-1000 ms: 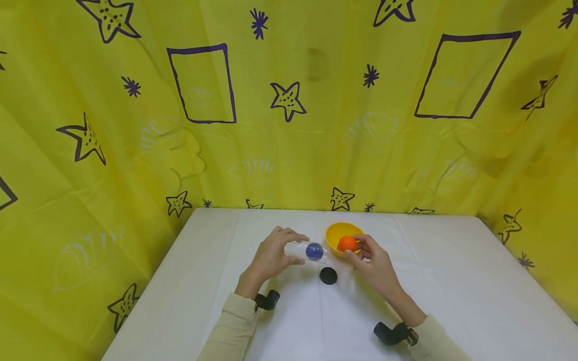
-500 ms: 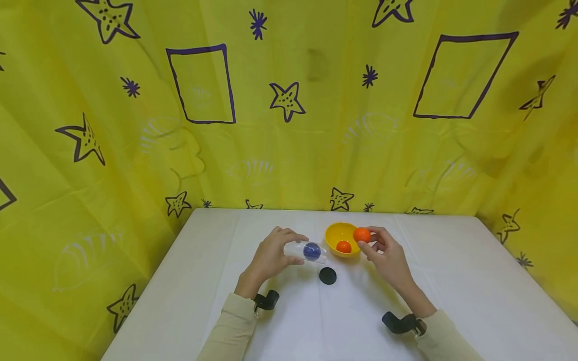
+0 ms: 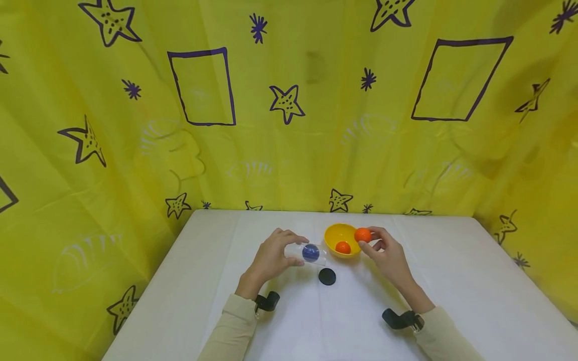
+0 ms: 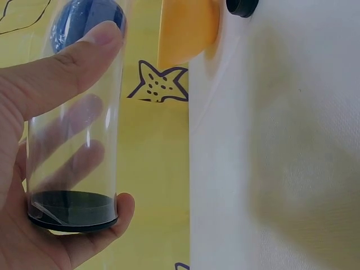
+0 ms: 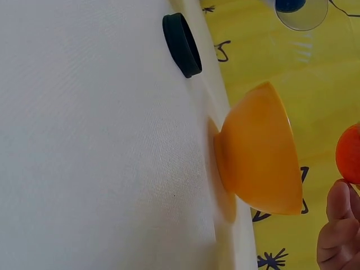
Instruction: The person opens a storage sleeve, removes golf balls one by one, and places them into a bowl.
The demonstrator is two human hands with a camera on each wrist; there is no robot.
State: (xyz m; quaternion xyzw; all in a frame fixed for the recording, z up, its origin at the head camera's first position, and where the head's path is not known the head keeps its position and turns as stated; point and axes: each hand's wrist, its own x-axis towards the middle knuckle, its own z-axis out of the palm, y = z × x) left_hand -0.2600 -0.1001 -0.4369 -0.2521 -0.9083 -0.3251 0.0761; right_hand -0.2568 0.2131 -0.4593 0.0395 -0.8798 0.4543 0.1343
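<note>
My left hand [image 3: 271, 258] grips a clear plastic tube [image 3: 308, 253] held on its side above the table, with a blue ball [image 3: 310, 252] inside near its open end. In the left wrist view the tube [image 4: 73, 140] has a black bottom cap and the blue ball [image 4: 84, 25] sits at its far end. My right hand [image 3: 386, 253] pinches an orange ball [image 3: 363, 234] at the right rim of a yellow bowl [image 3: 336, 233]. A second orange ball [image 3: 343, 247] lies in the bowl. The right wrist view shows the bowl [image 5: 259, 163] from the side and the held ball [image 5: 349, 154] at the frame edge.
A black round cap [image 3: 327, 276] lies on the white table [image 3: 451, 281] just in front of the tube and bowl; it also shows in the right wrist view [image 5: 181, 45]. A yellow curtain [image 3: 289, 100] with stars and squares encloses the table on three sides.
My right hand lifted the orange ball from the bowl's front up to its right rim, uncovering a second orange ball inside. The left hand and tube stayed almost still.
</note>
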